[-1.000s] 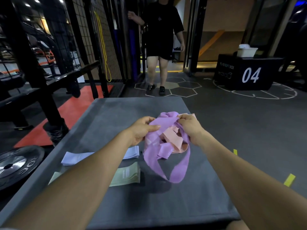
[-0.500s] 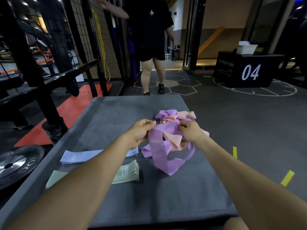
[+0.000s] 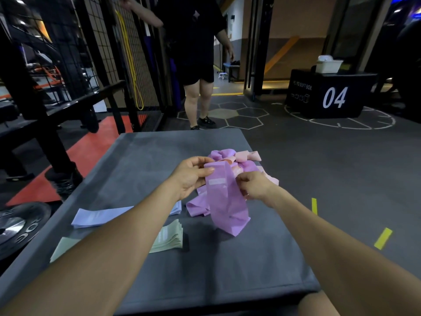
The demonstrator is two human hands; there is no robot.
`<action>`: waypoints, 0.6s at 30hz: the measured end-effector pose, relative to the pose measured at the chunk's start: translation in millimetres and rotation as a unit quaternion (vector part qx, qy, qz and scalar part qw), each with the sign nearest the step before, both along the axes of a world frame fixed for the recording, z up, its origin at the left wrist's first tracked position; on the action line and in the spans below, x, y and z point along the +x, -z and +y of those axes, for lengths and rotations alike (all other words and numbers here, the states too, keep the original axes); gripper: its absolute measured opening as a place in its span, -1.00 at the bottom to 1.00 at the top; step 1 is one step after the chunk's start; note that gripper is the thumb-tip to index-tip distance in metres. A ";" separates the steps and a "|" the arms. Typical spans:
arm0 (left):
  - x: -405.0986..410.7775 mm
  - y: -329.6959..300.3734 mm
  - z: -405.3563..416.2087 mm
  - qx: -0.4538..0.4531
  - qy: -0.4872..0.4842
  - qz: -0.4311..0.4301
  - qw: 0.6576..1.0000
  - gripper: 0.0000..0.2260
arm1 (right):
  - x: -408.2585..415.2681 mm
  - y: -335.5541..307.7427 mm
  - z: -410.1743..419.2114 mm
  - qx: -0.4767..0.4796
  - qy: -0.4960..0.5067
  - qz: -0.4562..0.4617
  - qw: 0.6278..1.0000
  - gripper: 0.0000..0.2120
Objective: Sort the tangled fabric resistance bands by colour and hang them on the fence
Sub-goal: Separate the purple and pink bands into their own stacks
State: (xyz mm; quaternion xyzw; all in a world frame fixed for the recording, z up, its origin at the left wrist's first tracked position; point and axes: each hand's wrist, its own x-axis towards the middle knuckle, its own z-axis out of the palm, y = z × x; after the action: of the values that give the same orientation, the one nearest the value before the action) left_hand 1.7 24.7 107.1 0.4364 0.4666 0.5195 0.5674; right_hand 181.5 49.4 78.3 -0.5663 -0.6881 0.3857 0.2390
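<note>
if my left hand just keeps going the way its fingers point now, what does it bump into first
Probably the purple band it already pinches: the left hand points right, across to the right hand. Past that band comes the right hand itself, though depth between them is hard to judge.

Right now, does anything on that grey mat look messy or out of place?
Yes: the purple and pink bands lie knotted in a heap at the mat's far side, while the blue band and green bands lie flat. Both hands hold one purple band.
</note>
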 end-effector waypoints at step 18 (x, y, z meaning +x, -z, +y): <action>5.1 -7.1 -1.3 0.076 -0.020 0.159 0.984 -0.89 | -18.6 -31.2 -10.9 0.136 0.016 0.116 0.984 -0.81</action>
State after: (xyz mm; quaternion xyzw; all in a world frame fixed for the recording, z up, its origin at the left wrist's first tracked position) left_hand 6.8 23.4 114.2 0.5459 0.5190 0.4884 0.4405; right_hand 162.9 38.4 109.5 -0.4907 -0.6929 0.3477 0.3978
